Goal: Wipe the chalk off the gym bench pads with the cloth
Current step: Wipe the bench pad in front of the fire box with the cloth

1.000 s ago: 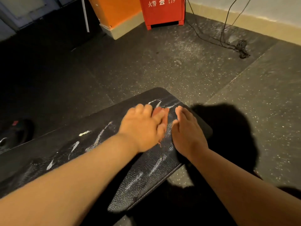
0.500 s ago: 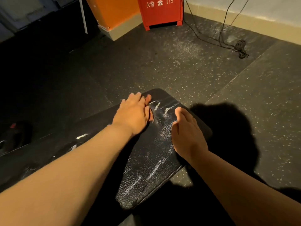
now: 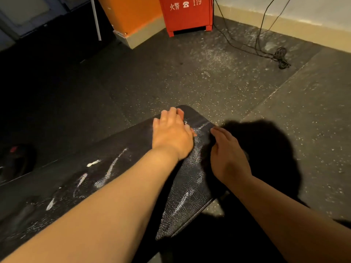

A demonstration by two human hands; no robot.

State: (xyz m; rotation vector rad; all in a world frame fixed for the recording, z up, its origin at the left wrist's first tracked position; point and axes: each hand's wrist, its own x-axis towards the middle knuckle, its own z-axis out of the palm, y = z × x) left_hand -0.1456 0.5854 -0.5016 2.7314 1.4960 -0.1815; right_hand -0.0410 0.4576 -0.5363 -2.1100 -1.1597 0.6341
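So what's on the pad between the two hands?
Just bench pad with a chalk streak, between left hand and right hand; head view.

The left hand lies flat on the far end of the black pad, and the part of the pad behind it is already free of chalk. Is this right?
Not quite. The left hand does lie flat on the far end of the pad, but the part behind it is not free of chalk: white chalk streaks run along it, as the head view shows.
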